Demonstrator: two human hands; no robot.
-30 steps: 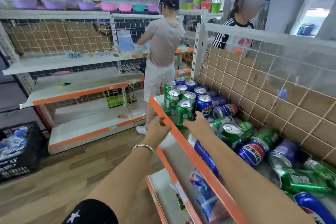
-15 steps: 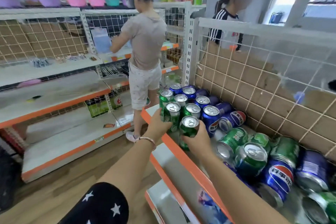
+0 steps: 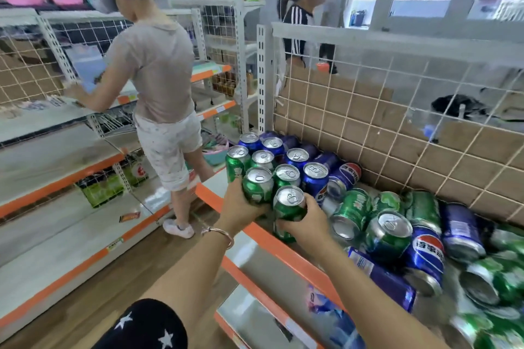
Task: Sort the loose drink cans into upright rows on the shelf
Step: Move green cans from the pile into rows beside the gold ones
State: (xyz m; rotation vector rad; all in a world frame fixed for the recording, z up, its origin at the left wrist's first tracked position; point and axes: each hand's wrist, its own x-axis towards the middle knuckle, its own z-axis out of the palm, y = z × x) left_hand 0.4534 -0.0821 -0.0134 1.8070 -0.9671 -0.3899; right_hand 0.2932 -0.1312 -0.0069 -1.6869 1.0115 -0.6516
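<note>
Upright green and blue cans stand in rows [image 3: 286, 161] at the far left end of the shelf [image 3: 272, 244], which has an orange front lip. My left hand [image 3: 241, 210] wraps around a green can [image 3: 257, 185] at the front of the rows. My right hand [image 3: 304, 222] grips another upright green can [image 3: 289, 202] beside it, at the shelf's front edge. To the right, a heap of loose green and blue cans [image 3: 419, 241] lies on its side or tilted.
A white wire grid backed with cardboard [image 3: 397, 133] closes the shelf's rear. A person in a grey top [image 3: 158, 79] stands in the aisle at the facing shelves. Another person [image 3: 297, 22] stands behind the grid. A lower shelf [image 3: 263, 286] juts out beneath.
My view has moved closer to the cans. My left hand has gone from the shelf lip onto a green can, and my right hand has taken hold of another one at the front.
</note>
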